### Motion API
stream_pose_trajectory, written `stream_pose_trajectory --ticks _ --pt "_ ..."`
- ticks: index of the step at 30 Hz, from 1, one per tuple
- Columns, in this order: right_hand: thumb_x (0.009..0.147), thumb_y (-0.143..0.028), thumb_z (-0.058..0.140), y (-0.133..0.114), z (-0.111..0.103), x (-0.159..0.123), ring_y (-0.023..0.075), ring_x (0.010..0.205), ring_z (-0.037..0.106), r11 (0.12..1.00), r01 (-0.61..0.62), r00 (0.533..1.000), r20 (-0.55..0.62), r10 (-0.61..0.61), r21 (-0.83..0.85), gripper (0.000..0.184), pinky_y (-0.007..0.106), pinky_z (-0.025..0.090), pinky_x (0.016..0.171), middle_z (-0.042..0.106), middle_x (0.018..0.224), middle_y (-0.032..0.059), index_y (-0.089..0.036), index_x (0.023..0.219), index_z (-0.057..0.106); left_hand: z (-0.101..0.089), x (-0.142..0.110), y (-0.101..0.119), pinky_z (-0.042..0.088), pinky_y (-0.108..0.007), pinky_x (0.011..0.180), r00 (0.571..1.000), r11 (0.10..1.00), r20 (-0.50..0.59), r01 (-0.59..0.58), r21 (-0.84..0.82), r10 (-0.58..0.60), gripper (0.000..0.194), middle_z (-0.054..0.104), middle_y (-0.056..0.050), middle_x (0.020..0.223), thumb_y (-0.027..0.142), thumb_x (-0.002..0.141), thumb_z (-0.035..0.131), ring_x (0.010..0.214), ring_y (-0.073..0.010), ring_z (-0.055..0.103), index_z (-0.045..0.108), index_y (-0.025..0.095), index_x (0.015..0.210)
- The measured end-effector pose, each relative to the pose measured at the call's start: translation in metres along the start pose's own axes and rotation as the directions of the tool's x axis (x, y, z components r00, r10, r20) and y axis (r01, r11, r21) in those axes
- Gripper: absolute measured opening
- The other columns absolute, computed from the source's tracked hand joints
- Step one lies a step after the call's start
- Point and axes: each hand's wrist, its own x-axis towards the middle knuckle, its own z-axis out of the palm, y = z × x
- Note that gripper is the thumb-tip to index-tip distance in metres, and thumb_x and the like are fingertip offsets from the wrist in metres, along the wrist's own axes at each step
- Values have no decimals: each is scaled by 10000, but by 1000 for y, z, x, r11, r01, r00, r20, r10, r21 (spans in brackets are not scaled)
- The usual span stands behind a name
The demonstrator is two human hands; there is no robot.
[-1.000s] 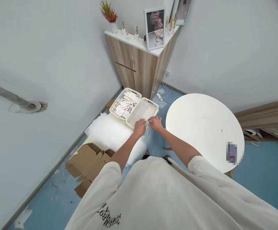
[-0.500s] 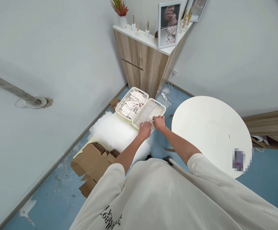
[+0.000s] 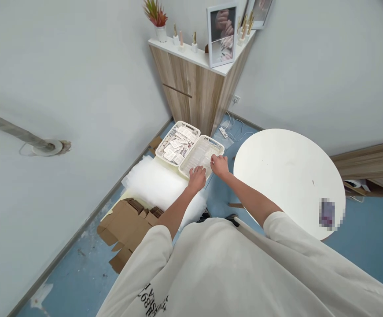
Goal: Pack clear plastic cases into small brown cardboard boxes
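Note:
Two white plastic baskets stand side by side in front of me. The nearer basket has flat, clear plastic pieces in it, lined up in a stack. Over its near edge is my left hand, its fingers bent and slightly apart, with a ring on one finger. My right hand is at the right side of this basket, fingertips pinched together; what they hold, if anything, is too small to make out. The other basket is filled with small white printed packets.
White soft sheets and flattened brown cardboard boxes lie on the left. A round white table is to the right. Behind the baskets stands a wood-grain cabinet; a power strip with cables lies beside it.
My right hand has lifted slightly and moved a little away from my left hand. The view has shifted slightly. Both baskets stay where they were.

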Motion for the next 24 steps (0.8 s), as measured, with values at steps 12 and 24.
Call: stream_pose_trajectory --ticks 12,24 --pt "873 -313 534 125 -57 -106 190 859 648 796 -254 910 -144 389 549 329 314 506 834 730 997 23 -245 1185 609 46 51 115 446 -402 1084 999 933 31 -23 -358 37 511 546 -120 1455 231 972 467 1290 -262 558 443 209 1482" --pt "806 -287 562 296 -37 -247 183 859 665 528 -549 735 74 674 648 274 296 522 769 717 965 15 -241 1055 664 194 31 261 537 -357 969 924 870 381 170 -462 21 584 498 -136 1508 219 901 586 1200 -237 632 443 215 1467"
